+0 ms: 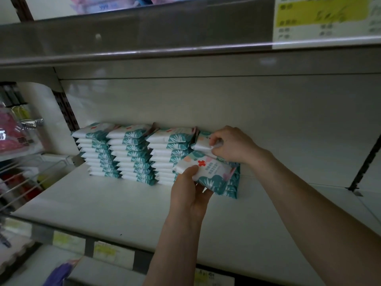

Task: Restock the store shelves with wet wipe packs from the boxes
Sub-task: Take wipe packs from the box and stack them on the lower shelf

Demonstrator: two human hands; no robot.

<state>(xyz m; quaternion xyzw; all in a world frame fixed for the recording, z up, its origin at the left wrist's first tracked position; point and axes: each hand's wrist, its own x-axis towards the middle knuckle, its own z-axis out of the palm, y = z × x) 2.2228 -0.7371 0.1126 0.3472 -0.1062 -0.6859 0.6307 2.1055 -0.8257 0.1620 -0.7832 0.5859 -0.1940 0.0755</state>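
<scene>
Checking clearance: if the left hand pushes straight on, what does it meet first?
Probably the rightmost stack, just behind the pack the left hand holds; depth is unclear.

- The bare left hand point(188, 190) joins a bare wrist, lightly creased where the two meet.
- The bare left forearm point(175, 244) runs uncovered to the near edge of the view, smooth along its length.
- The bare right hand point(233, 144) shows bare fingers point(218, 139) with rounded knuckles.
- The bare right forearm point(309, 203) is uncovered as far as the near right corner, looking broad close to the camera.
</scene>
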